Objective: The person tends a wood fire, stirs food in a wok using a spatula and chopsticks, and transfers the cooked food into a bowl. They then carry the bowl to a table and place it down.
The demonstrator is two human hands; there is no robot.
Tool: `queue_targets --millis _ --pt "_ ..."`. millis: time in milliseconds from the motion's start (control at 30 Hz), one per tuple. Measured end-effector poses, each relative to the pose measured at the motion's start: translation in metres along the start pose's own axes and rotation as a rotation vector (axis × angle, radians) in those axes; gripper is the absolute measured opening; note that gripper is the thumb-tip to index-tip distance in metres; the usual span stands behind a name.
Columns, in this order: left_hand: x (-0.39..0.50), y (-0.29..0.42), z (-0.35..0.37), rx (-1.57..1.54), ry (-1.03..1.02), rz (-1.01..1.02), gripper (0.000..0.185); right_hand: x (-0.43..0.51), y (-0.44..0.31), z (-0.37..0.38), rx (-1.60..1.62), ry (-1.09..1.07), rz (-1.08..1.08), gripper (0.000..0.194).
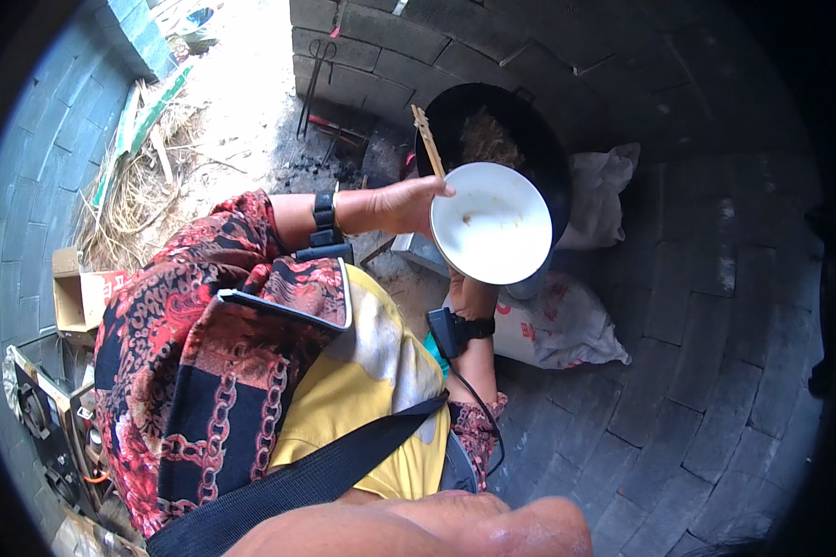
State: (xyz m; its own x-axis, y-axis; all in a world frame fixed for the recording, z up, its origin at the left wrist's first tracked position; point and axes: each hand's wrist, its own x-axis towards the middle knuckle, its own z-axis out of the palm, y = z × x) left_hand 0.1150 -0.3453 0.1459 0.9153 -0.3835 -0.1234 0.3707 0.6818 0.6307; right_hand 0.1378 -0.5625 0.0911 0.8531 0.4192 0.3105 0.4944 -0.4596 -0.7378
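Observation:
My left hand [407, 207] grips the rim of a white bowl [494, 230], thumb over its edge. A few brownish food specks cling to the bowl's inside, which faces me. My right hand [465, 287] is behind the bowl's lower edge, most of its fingers hidden; I cannot tell what it holds. A pair of wooden chopsticks [428, 143] sticks out past the bowl's upper left rim, their lower part hidden behind the bowl. Beyond them is a large dark wok [547, 139] with a brownish mass of food [491, 139] in it.
White woven sacks [564, 327] lie beside the wok, near a grey block wall [383, 42]. Metal tongs [315, 83] stand against that wall. Dry straw [139, 188] covers ground at left, near an open cardboard box [80, 299]. A gas stove [49, 432] is at lower left.

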Motion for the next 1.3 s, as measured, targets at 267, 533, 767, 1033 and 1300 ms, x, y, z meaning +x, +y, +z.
queue_targets --millis 267,533,767,1033,1300 --pt "-0.046 0.031 -0.055 -0.002 0.25 0.188 0.069 0.012 0.023 -0.102 -0.619 -0.355 -0.109 0.041" --pt "-0.129 0.044 -0.11 -0.003 0.539 0.52 0.059 0.016 0.058 -0.079 -0.915 -0.725 -0.338 0.03" --pt "-0.174 0.031 -0.125 -0.121 0.615 0.629 0.061 0.085 0.061 -0.068 -0.794 -0.594 -0.677 0.008" --pt "-0.186 0.016 -0.119 -0.212 0.664 0.658 0.064 0.21 0.031 -0.088 0.011 -0.179 0.43 0.023" --pt "-0.189 0.015 -0.114 -0.227 0.674 0.671 0.063 0.263 0.012 -0.123 0.151 -0.194 0.823 0.032"
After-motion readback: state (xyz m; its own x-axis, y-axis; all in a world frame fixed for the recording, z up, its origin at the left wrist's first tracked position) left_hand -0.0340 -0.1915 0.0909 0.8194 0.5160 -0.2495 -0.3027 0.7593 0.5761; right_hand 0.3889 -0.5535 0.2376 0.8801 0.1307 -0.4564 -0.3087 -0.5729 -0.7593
